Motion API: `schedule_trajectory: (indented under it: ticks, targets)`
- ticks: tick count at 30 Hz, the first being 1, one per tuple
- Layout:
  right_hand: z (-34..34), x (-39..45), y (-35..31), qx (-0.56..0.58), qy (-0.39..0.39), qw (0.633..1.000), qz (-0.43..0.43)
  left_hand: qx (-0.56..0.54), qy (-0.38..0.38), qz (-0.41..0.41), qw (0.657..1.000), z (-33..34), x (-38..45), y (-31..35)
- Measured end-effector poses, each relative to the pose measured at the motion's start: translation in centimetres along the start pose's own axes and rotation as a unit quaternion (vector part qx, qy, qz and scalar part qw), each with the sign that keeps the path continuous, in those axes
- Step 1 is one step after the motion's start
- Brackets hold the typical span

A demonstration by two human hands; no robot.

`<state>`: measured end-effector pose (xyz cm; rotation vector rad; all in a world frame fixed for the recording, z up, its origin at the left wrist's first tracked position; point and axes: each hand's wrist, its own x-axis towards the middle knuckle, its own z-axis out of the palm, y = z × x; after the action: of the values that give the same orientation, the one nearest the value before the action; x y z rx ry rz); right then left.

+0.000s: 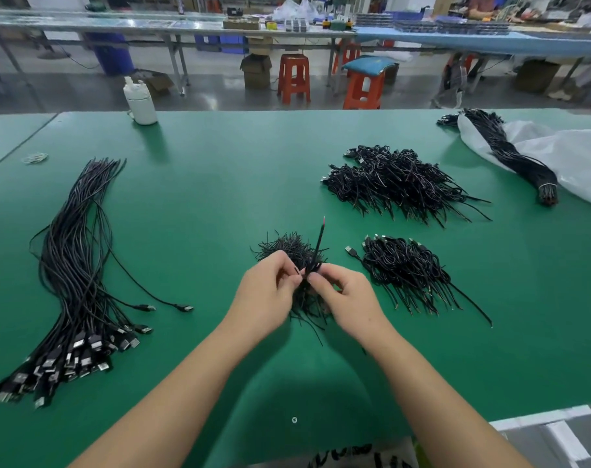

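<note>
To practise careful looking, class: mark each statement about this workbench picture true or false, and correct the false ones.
1. The left hand and the right hand both pinch a thin black wire. True.
2. The table is red. False: it is green.
3. The long cables with plugs lie to the person's left. True.
4. The white bottle stands right beside the hands. False: it stands at the table's far edge.
5. A tied bundle lies on a white bag at the far right. True.
</note>
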<state>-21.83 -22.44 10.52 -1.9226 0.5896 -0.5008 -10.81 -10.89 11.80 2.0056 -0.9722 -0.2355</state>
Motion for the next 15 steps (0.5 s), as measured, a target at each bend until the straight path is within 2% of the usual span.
schedule_trajectory:
  ticks: [4, 7, 11, 15]
  targets:
    - [0.43, 0.01, -0.18, 0.149, -0.001, 0.985, 0.082, 0.123, 0.026, 0.209, 0.970, 0.05, -0.53, 0.14]
    - [0.47, 0.01, -0.04, 0.219, 0.017, 0.968, 0.125, 0.197, 0.028, 0.267, 0.943, 0.41, -0.72, -0.22]
    - [0.47, -0.06, 0.10, 0.247, -0.019, 0.964, 0.098, 0.128, 0.016, 0.235, 0.964, 0.44, -0.78, -0.39]
    - [-0.05, -0.17, 0.10, 0.319, -0.082, 0.940, 0.090, 0.001, 0.004, 0.084, 0.996, 0.08, -0.29, -0.46]
